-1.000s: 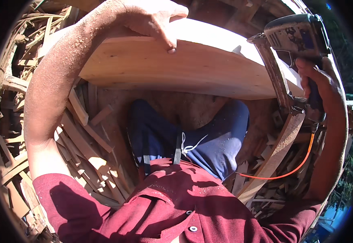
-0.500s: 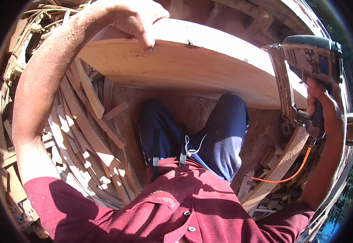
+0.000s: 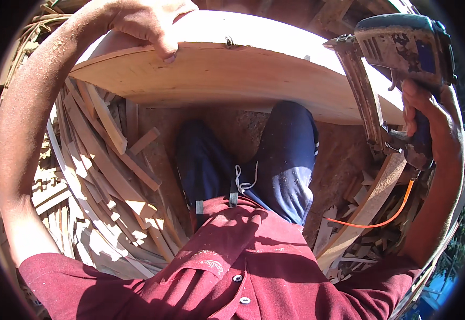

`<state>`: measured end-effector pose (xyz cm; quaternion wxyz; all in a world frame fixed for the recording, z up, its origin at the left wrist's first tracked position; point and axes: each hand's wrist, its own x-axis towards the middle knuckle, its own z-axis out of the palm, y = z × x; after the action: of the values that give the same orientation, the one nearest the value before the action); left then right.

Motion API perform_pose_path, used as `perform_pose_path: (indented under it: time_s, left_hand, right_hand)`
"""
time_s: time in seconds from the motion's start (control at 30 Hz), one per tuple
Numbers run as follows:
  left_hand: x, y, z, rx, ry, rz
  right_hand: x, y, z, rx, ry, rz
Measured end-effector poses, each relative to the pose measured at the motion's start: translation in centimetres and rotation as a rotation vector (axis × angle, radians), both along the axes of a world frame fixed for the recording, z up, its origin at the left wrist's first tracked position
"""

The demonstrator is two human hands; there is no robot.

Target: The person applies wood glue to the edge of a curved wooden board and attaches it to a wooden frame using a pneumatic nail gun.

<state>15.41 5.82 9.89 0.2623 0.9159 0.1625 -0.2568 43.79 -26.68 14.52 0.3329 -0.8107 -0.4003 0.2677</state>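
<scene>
A large pale wooden panel (image 3: 216, 80) stands on edge in front of my knees, its sunlit upper side bright white. My left hand (image 3: 150, 24) grips its upper left part, the thumb over the near edge and the other fingers on the top. In my right hand (image 3: 430, 109) is a worn pneumatic nail gun (image 3: 403, 48), my fingers wrapped round its handle. The gun's nose reaches left over the panel's right part; whether it touches the wood I cannot tell. An orange air hose (image 3: 403, 208) runs from the bottom of the handle.
Curved wood offcuts (image 3: 99, 154) lie heaped to my left. More scraps (image 3: 360, 250) and a long plank (image 3: 368, 208) lie at my right, where the hose crosses. My knees (image 3: 286, 144) are close to the panel. Further timber (image 3: 334, 16) shows beyond it.
The panel and my left hand have shifted left and upward in the picture. The nail gun has moved slightly up, its nose further left. Both hands keep their holds.
</scene>
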Motion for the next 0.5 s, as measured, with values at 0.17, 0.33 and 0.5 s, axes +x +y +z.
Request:
perform_pose_path:
  time_s: [0.17,0.33,0.5]
  left_hand:
    - [-0.5,-0.2,0.8,0.122,0.154,0.040]
    - [0.0,-3.0,1.1,0.179,-0.012,0.149]
    - [-0.5,-2.9,0.8,0.178,-0.071,0.145]
  right_hand:
    - [-0.2,2.0,-0.7,0.020,0.082,0.069]
    - [-3.0,2.9,0.8,-0.085,-0.047,0.223]
    - [0.0,3.6,-0.5,-0.058,0.065,0.292]
